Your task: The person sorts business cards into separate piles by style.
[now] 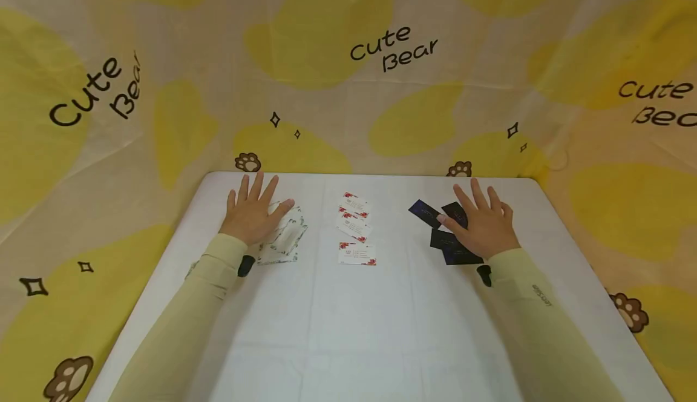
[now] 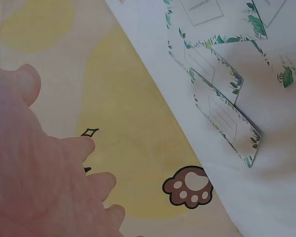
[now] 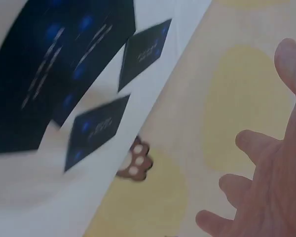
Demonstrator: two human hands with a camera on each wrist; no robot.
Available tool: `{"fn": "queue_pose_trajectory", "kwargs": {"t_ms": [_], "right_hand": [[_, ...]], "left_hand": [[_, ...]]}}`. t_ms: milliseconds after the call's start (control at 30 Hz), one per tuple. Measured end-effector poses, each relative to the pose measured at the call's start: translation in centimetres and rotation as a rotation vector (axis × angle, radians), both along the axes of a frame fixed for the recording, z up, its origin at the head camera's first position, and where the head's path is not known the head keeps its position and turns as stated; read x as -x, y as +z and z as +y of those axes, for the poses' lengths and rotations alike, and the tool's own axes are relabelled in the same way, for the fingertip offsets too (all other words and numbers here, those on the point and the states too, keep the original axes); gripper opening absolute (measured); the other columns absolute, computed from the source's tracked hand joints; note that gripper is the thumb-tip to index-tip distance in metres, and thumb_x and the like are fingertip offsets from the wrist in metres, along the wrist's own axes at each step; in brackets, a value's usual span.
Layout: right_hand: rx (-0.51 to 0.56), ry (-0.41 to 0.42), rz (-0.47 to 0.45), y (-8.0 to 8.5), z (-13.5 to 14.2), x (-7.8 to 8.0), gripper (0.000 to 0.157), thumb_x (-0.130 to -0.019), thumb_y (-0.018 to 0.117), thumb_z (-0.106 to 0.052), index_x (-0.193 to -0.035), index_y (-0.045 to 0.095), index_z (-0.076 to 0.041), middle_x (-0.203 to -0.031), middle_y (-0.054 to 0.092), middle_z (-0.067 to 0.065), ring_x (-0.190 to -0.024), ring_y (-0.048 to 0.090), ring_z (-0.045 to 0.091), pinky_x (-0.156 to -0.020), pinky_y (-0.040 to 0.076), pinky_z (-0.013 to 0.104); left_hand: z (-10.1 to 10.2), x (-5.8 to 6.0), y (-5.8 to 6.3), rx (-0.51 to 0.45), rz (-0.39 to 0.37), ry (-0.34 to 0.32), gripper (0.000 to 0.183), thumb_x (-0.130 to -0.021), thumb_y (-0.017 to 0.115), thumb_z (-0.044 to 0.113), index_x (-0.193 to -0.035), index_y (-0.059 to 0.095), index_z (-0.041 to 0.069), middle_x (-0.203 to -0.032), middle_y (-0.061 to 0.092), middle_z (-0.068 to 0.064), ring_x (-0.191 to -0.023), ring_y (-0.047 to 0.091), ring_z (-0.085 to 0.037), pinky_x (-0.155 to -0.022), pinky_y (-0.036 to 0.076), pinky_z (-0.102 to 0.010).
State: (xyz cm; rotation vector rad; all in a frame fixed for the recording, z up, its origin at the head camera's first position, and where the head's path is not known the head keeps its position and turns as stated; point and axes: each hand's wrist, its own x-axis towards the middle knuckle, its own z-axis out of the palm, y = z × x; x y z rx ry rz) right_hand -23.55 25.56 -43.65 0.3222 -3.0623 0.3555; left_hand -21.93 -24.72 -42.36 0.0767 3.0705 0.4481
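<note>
The backdrop [image 1: 394, 48] reads "cute Bear". The left hand [image 1: 251, 215], spread and released, has leafy cards [image 1: 291, 238] at four o'clock; the right hand [image 1: 486, 223], likewise, dark cards [image 1: 452, 247] at nine, their print illegible.

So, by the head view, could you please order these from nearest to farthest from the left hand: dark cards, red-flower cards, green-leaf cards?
1. Green-leaf cards: right beside the left hand.
2. Red-flower cards: middle column.
3. Dark cards: over by the right hand.
</note>
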Motion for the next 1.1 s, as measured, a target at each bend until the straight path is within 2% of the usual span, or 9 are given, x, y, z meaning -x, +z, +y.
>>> {"fn": "queue_pose_trajectory", "kwargs": {"t_ms": [133, 267, 400, 500, 600, 700, 833, 1100], "right_hand": [[-0.028, 0.118, 0.002, -0.1, -4.8, 2.0, 0.093, -0.102, 0.045, -0.078, -0.175, 0.019, -0.026, -0.183, 0.004, 0.016, -0.165, 0.008, 0.056, -0.124, 0.014, 0.079], [-0.074, 0.283, 0.037, 0.2, -11.5, 3.6, 0.092, -0.101, 0.052, -0.076, -0.174, 0.022, -0.03, -0.183, 0.011, 0.013, -0.165, 0.02, 0.05, -0.126, 0.024, 0.073], [-0.119, 0.458, 0.054, 0.1, -18.1, 3.9, 0.09, -0.1, 0.053, -0.076, -0.173, 0.025, -0.032, -0.183, 0.014, 0.008, -0.164, 0.028, 0.045, -0.127, 0.032, 0.066], [-0.159, 0.556, 0.04, -0.4, -21.6, 3.5, 0.091, -0.1, 0.049, -0.079, -0.174, 0.024, -0.033, -0.183, 0.015, 0.006, -0.164, 0.03, 0.042, -0.127, 0.034, 0.063], [-0.185, 0.586, 0.029, -1.0, -23.1, 3.1, 0.091, -0.1, 0.046, -0.082, -0.174, 0.022, -0.034, -0.184, 0.014, 0.005, -0.164, 0.031, 0.04, -0.127, 0.034, 0.062], [-0.198, 0.56, 0.01, -1.4, -23.3, 2.9, 0.09, -0.1, 0.047, -0.082, -0.174, 0.023, -0.036, -0.184, 0.013, 0.004, -0.164, 0.032, 0.038, -0.127, 0.034, 0.06], [-0.209, 0.516, -0.005, -1.8, -22.3, 3.3, 0.089, -0.1, 0.05, -0.08, -0.173, 0.025, -0.035, -0.183, 0.014, 0.004, -0.163, 0.034, 0.039, -0.127, 0.035, 0.06], [-0.217, 0.523, 0.005, -1.7, -22.7, 3.9, 0.088, -0.101, 0.049, -0.078, -0.173, 0.025, -0.035, -0.183, 0.015, 0.005, -0.162, 0.035, 0.04, -0.127, 0.036, 0.06]], "left_hand": [[-1.1, -1.1, 0.2, 0.01, -0.002, 0.047, 0.093, -0.105, 0.029, 0.079, -0.176, 0.006, 0.022, -0.183, -0.008, -0.014, -0.168, -0.014, -0.047, -0.13, -0.006, -0.075], [-1.1, -2.1, 0.3, -0.001, 0.003, 0.08, 0.093, -0.106, 0.032, 0.076, -0.176, 0.008, 0.02, -0.183, -0.004, -0.016, -0.168, -0.011, -0.049, -0.131, -0.003, -0.075], [0.0, -2.7, -0.7, -0.006, 0.008, 0.095, 0.092, -0.107, 0.036, 0.075, -0.176, 0.012, 0.019, -0.183, 0.001, -0.016, -0.169, -0.005, -0.047, -0.132, 0.002, -0.074], [1.4, -3.1, -1.8, -0.002, 0.006, 0.085, 0.092, -0.106, 0.037, 0.075, -0.176, 0.012, 0.02, -0.183, 0.002, -0.015, -0.169, -0.004, -0.045, -0.132, 0.005, -0.073], [2.9, -3.2, -2.6, -0.003, 0.014, 0.064, 0.092, -0.106, 0.038, 0.075, -0.175, 0.015, 0.02, -0.183, 0.005, -0.015, -0.17, -0.001, -0.044, -0.132, 0.008, -0.073], [3.9, -3.4, -2.8, -0.009, 0.028, 0.066, 0.091, -0.106, 0.041, 0.073, -0.175, 0.018, 0.019, -0.183, 0.008, -0.015, -0.17, 0.002, -0.044, -0.132, 0.009, -0.073], [4.5, -3.5, -2.9, -0.019, 0.026, 0.081, 0.091, -0.106, 0.043, 0.072, -0.175, 0.02, 0.018, -0.183, 0.008, -0.015, -0.17, 0.002, -0.044, -0.133, 0.008, -0.071], [5.2, -3.2, -3.0, -0.024, 0.025, 0.076, 0.091, -0.106, 0.044, 0.073, -0.174, 0.021, 0.017, -0.183, 0.009, -0.016, -0.169, 0.002, -0.044, -0.132, 0.009, -0.072]]}}
